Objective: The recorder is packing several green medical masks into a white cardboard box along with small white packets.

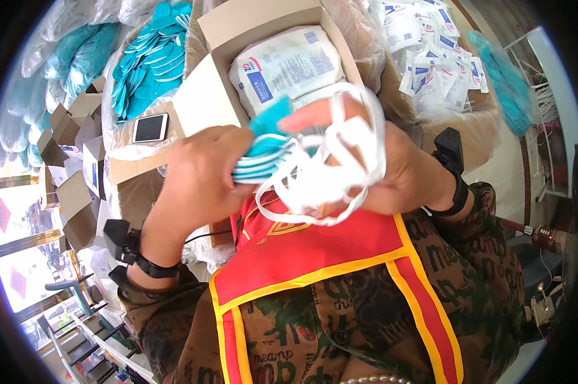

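Held in front of my chest is a small stack of teal, white-edged pieces [263, 168] that look like folded face masks. My left hand [205, 169] is closed around the stack's left side. White elastic straps [363, 144] hang from it in a blurred tangle. My right hand [398, 163] is closed on these straps, its fingers reaching toward the top of the stack. The straps hide part of this hand. Just beyond both hands, an open cardboard box [273, 19] holds white printed packets [289, 64].
At the back left, a lined box holds many teal pieces [151, 61]; a white phone [150, 128] lies by its near edge. Back right, another lined carton holds small white packets [439, 64]. Bagged teal goods [84, 54] and open cartons [77, 192] stand left.
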Demonstrator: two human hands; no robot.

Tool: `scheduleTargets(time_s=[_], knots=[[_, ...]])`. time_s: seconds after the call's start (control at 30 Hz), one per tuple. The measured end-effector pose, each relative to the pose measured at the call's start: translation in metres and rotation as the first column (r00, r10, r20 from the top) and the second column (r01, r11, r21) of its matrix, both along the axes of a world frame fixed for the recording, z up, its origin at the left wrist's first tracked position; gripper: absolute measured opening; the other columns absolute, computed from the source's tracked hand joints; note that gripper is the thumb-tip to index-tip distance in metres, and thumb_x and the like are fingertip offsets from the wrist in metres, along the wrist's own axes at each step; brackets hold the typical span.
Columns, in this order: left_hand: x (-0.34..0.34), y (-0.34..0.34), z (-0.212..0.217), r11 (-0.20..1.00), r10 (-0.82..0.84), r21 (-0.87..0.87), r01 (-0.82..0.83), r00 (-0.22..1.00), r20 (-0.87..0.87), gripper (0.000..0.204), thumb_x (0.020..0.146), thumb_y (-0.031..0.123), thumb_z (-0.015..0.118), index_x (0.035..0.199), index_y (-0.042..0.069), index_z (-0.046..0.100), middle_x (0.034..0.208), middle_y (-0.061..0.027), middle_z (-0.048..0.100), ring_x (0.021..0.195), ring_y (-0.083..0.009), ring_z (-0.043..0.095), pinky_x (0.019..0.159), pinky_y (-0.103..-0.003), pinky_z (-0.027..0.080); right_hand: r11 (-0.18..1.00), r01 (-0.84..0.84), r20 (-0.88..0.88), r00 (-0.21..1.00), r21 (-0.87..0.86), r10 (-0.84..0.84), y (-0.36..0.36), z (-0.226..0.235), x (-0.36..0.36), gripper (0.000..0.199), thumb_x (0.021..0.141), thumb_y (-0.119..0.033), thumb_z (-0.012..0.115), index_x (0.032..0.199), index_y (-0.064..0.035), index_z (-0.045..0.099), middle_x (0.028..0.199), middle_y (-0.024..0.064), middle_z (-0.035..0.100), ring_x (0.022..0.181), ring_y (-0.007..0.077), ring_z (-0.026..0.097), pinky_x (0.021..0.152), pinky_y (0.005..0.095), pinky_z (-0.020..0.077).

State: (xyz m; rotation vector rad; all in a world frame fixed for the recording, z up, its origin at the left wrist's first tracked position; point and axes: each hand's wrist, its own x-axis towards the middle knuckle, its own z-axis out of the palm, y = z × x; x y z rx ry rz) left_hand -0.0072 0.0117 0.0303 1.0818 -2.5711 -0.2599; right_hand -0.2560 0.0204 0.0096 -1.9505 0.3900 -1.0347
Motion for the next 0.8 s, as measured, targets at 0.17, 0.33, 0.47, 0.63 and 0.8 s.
scheduleTargets(time_s=[0.17, 0.33, 0.47, 0.63, 0.8], knots=[[-0.007, 0.014, 0.005, 0.981, -0.179, 0.089, 0.174, 0.983, 0.046, 0.025, 0.058, 0.009, 0.065, 0.08, 0.006, 0.054, 0.07, -0.0126, 0.054, 0.068, -0.033, 0.058, 0.058, -0.04, 0.047, 0.963, -0.268, -0.095, 0.958, 0.036, 0.27, -0.003, 0.022, 0.004, 0.014, 0.081, -0.01, 0.071, 0.095, -0.0086, 0.068, 0.103, 0.0124, 0.066, 0.088, 0.027, 0.066, 0.077, 0.0353, 0.0529], [0.009, 0.026, 0.036, 0.934, -0.281, 0.204, 0.292, 0.956, -0.081, 0.032, 0.05, 0.013, 0.066, 0.074, 0.007, 0.047, 0.064, -0.0071, 0.045, 0.06, -0.0275, 0.052, 0.05, -0.038, 0.044, 0.722, -0.626, 0.134, 0.775, 0.294, 0.617, 0.013, 0.027, 0.007, 0.023, 0.087, -0.021, 0.068, 0.105, -0.0067, 0.065, 0.108, 0.0116, 0.065, 0.1, 0.0304, 0.063, 0.086, 0.0362, 0.05], [0.015, 0.035, 0.034, 0.919, -0.348, 0.223, 0.325, 0.935, 0.072, 0.036, 0.048, 0.02, 0.068, 0.076, 0.007, 0.051, 0.066, -0.009, 0.049, 0.06, -0.0286, 0.054, 0.051, -0.037, 0.044, 0.71, -0.501, -0.153, 0.754, 0.495, 0.639, 0.014, 0.032, 0.003, 0.026, 0.086, -0.029, 0.069, 0.101, -0.008, 0.066, 0.098, 0.0084, 0.066, 0.089, 0.0254, 0.064, 0.075, 0.0338, 0.0505], [0.1, 0.073, 0.05, 0.992, 0.118, -0.074, -0.106, 0.976, 0.183, 0.036, 0.049, 0.021, 0.07, 0.075, 0.007, 0.049, 0.066, -0.0113, 0.047, 0.059, -0.0334, 0.051, 0.052, -0.042, 0.041, 0.77, 0.096, -0.332, 0.93, 0.631, 0.157, 0.02, 0.059, -0.077, 0.024, 0.078, -0.018, 0.078, 0.091, -0.0025, 0.066, 0.082, 0.0058, 0.07, 0.069, 0.0111, 0.066, 0.06, 0.0255, 0.0507], [0.087, 0.026, 0.046, 0.934, 0.339, -0.179, -0.308, 0.924, 0.177, 0.026, 0.064, 0.012, 0.067, 0.072, 0.002, 0.044, 0.066, -0.0161, 0.045, 0.062, -0.0384, 0.048, 0.053, -0.04, 0.038, 0.68, 0.291, -0.388, 0.922, 0.674, -0.009, -0.006, 0.026, -0.076, 0.027, 0.086, -0.026, 0.069, 0.1, -0.0026, 0.065, 0.085, 0.0019, 0.068, 0.066, 0.0047, 0.059, 0.056, 0.0199, 0.0457]])
